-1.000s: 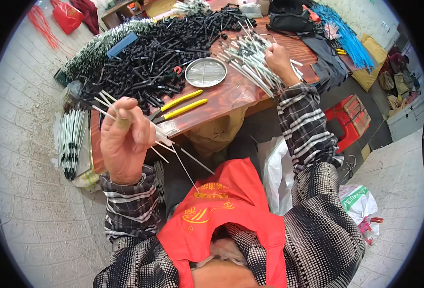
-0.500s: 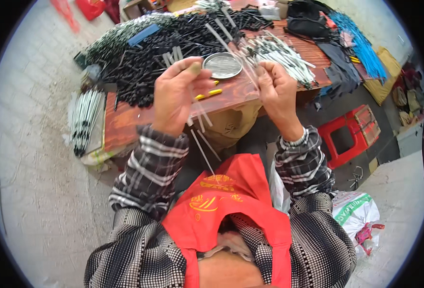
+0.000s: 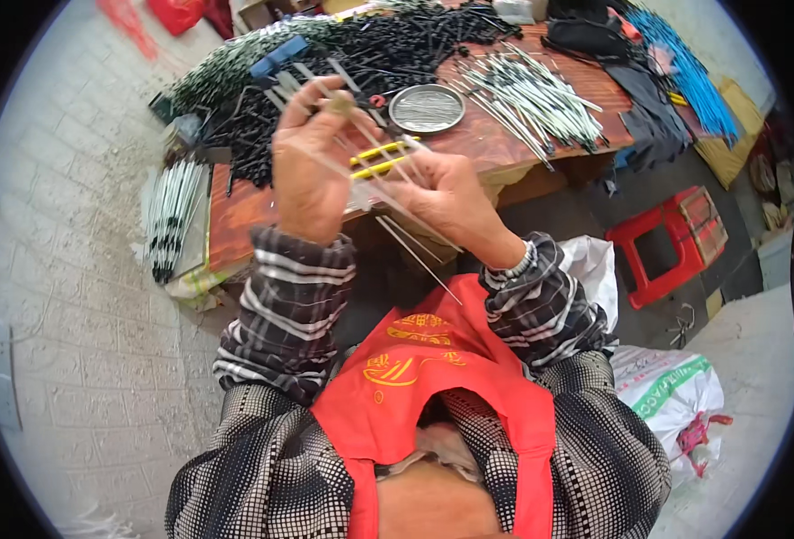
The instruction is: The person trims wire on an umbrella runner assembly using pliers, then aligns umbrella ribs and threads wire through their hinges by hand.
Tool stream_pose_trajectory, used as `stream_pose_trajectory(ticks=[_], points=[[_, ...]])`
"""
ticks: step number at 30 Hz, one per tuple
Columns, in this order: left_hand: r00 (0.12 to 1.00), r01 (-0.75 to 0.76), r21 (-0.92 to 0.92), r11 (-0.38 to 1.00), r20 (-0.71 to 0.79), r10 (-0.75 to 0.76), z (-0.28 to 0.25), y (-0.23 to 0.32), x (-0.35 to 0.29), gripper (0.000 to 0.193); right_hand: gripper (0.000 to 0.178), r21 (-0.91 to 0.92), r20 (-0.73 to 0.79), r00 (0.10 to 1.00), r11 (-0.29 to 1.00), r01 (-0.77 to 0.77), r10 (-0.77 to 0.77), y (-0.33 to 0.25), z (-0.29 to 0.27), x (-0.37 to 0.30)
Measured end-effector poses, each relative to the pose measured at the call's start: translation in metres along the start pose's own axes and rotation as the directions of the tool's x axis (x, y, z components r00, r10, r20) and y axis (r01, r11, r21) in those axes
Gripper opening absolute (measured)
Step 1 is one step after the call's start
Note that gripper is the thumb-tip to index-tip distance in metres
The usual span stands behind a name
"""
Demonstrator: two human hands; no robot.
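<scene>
Head view: working two-handed at thin pale rods (image 3: 421, 262), nearer the body than the round dish (image 3: 427, 132).
Pinching rods between thumb and fingers of the left hand (image 3: 312, 184), left of and below the dish; reaching in with the right hand (image 3: 458, 205), just below the dish, fingers curled close, too blurred to tell whether clamped on any rod. Brought over, within the last second, from the rod pile (image 3: 536, 94) right of the dish; probably a shift from fetching to handling in both hands.
</scene>
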State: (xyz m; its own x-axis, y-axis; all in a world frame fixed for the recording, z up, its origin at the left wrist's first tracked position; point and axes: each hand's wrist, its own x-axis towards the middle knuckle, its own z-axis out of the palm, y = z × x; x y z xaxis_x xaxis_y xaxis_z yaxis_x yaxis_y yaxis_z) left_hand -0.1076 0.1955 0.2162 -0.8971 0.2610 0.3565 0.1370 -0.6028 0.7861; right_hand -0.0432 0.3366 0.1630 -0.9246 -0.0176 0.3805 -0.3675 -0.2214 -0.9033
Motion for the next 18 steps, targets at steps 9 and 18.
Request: stream_pose_trajectory(ticks=[9, 18], points=[[0.891, 0.109, -0.072, 0.991, 0.449, -0.066, 0.009, 0.073, 0.030, 0.020, 0.008, 0.012, 0.335, 0.892, 0.945, -0.327, 0.305, -0.017, -0.069, -0.004], [0.909, 0.124, -0.157, 0.980, 0.414, -0.049, 0.018, 0.087, 0.017, 0.027, 0.018, -0.400, 0.150, 0.974, 0.890, 0.218, -0.171, 0.011, -0.135, 0.053]])
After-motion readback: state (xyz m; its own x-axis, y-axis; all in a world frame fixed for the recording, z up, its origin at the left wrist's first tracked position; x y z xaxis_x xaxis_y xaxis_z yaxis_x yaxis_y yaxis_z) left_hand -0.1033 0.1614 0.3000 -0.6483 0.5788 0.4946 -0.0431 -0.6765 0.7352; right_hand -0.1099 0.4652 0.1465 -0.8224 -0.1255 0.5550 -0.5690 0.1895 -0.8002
